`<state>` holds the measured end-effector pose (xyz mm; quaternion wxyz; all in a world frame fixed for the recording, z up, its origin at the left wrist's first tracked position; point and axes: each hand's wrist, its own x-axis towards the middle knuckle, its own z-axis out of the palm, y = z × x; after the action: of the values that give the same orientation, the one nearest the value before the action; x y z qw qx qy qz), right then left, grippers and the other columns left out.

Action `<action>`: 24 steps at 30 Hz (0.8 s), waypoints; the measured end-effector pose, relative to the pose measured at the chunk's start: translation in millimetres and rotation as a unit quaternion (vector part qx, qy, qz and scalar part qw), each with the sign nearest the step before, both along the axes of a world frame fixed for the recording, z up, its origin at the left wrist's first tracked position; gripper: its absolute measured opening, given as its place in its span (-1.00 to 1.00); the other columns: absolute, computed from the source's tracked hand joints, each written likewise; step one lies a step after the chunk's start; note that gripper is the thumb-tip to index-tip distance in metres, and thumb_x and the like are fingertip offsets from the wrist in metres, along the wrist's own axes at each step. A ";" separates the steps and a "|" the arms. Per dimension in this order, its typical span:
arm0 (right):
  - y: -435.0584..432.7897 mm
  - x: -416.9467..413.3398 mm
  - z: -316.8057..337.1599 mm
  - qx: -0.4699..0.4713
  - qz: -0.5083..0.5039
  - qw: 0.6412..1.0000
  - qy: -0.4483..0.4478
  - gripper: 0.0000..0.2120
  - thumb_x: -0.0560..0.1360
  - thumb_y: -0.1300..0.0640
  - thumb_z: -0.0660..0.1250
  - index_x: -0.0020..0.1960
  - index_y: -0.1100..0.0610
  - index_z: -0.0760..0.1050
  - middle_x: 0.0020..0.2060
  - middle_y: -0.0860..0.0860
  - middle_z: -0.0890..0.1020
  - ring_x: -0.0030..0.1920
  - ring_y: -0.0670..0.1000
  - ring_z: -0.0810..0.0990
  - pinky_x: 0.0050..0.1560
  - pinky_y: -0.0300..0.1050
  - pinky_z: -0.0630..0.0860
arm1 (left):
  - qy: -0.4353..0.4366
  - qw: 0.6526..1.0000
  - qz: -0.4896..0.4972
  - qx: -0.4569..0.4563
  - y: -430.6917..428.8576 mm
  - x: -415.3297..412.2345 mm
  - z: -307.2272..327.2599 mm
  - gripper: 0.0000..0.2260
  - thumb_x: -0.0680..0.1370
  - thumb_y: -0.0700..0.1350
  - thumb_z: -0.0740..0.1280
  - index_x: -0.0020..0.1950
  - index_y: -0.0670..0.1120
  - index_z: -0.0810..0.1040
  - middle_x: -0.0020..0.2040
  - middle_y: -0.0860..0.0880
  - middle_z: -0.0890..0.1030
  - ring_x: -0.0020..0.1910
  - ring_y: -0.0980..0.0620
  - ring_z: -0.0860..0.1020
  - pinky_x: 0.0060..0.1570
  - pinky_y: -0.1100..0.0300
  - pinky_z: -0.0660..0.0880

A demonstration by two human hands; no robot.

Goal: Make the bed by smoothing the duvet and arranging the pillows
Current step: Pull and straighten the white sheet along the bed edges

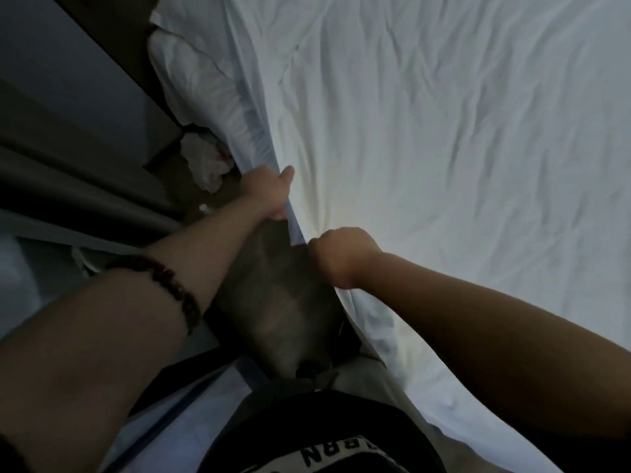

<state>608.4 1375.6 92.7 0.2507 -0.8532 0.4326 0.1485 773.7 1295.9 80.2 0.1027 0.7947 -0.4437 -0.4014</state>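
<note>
A white, creased duvet (444, 148) covers the bed and fills the right and upper part of the head view. Its near edge runs diagonally from the upper left down toward me. My left hand (269, 192) grips that edge, thumb on top, with a dark bead bracelet on the forearm. My right hand (341, 257) is a fist gripping the same edge a little nearer to me. The cloth is pulled taut between the two hands. A white pillow (194, 83) lies at the upper left, partly under the duvet's edge.
A dark floor strip (276, 302) runs between the bed and me. Crumpled white cloth or paper (205, 158) lies on the floor by the bed. A grey curtain (68, 186) hangs at the left. Another pale bed surface (30, 268) sits at the lower left.
</note>
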 end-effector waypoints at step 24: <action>-118.2 67.4 -1.7 0.041 -0.254 0.964 0.060 -0.74 0.53 0.18 0.13 0.07 0.13 0.57 0.07 0.10 0.64 0.07 0.15 0.59 0.11 0.02 0.58 | 0.083 0.974 -0.171 -0.120 -72.8 122.1 -16.3 -0.86 0.63 -0.10 0.28 0.09 -0.12 0.57 -0.17 -0.08 0.66 -0.30 -0.02 0.64 -0.14 0.03 0.64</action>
<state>675.7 1257.4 90.9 0.2889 -0.6938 0.6427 0.1485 895.8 1223.1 63.9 0.1632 0.6529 -0.6078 -0.4215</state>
